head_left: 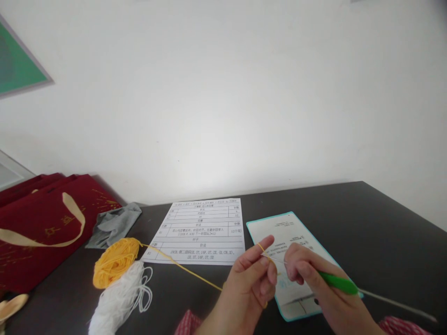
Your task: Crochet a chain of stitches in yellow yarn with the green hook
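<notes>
My left hand [246, 286] is closed on yellow yarn [185, 268], its index finger raised with the strand running over it and the thumb pinching below. In my right hand [309, 267] is a crochet hook with a green handle [338, 282], metal shafts sticking out at both ends. The thin hook tip meets the yarn at my left fingertips; what loops are there is too small to make out. From my left hand the strand runs back to a yellow ball of yarn [115, 263] at the left. A white skein [117, 300] lies just in front of that ball.
A printed sheet with a table in Chinese [199, 237] lies behind my left hand. Beneath my right hand is a teal-edged printed board [296, 232]. Dark red bags [49, 223], a grey cloth [115, 225] and a wooden piece [14, 306] are at the left on the black table [349, 223].
</notes>
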`<action>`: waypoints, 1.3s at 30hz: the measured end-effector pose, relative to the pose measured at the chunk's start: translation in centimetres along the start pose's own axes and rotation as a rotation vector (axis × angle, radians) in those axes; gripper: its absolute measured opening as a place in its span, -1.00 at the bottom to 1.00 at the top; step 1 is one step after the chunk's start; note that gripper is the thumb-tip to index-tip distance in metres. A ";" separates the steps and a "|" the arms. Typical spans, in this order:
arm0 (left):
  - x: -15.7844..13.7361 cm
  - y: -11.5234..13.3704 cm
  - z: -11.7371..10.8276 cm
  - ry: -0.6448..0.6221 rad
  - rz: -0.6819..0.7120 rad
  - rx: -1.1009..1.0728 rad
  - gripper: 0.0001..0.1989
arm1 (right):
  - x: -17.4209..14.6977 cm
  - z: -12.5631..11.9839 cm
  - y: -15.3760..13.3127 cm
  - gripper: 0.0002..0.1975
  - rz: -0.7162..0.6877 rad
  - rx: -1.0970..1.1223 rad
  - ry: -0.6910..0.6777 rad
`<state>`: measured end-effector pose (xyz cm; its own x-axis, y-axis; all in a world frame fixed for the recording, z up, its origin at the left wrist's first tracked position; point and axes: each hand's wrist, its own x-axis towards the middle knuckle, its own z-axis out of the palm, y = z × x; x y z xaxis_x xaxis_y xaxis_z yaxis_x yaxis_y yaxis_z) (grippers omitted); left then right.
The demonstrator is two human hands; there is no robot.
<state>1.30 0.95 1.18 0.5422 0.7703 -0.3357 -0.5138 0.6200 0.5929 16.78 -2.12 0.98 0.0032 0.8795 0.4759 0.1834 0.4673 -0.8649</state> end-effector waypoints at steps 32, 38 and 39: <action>-1.1 2.4 -0.1 -0.286 -0.319 -0.043 -0.68 | 0.1 -2.9 -1.1 -0.63 -0.191 -0.159 -0.185; -1.0 3.0 -0.4 -0.359 -0.445 -0.096 -0.65 | 0.9 -3.6 -1.9 -0.61 -0.427 -0.197 -0.363; -0.9 3.0 -0.3 -0.370 -0.453 -0.100 -0.64 | 0.9 -3.5 -1.9 -0.61 -0.378 -0.166 -0.340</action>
<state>-1.00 2.14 3.03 0.9087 0.3336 -0.2511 -0.2276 0.9000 0.3718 19.92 -2.56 3.59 -0.4066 0.6451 0.6470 0.2637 0.7608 -0.5929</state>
